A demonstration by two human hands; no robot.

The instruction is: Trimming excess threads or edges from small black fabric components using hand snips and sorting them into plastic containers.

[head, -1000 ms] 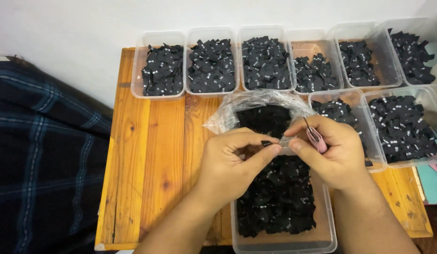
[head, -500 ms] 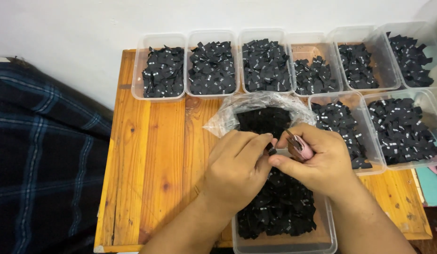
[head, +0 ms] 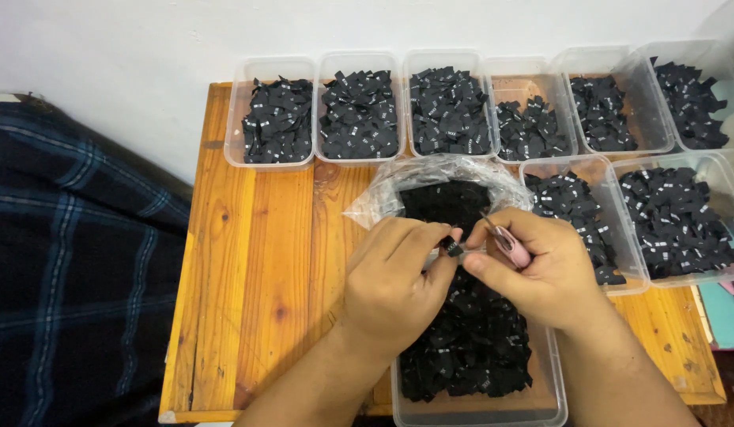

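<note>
Seen from above: left hand [head: 398,285] and right hand [head: 541,269] meeting over the long clear tub [head: 541,407] nearest the body, tub full of small black fabric labels [head: 469,348]. Left hand closed in a pinch, thumb and forefinger on one small black label [head: 452,248], held just above the tub. Right hand curled shut around a pink-handled tool [head: 511,243], its thin tip pointing up and away; thumb touching the same label from the other side. Kind of tool hard to tell, mostly hidden by the fingers. Behind the tub, just touching it, a crumpled clear plastic bag [head: 383,202] with more black labels inside. Further behind the tub, a row of clear containers [head: 276,107] along the wall, each holding black labels; two more containers to the right of the tub. All resting on an orange wooden surface [head: 248,277]. Left of the tub, beyond the surface edge, dark blue checked cloth [head: 74,269].
</note>
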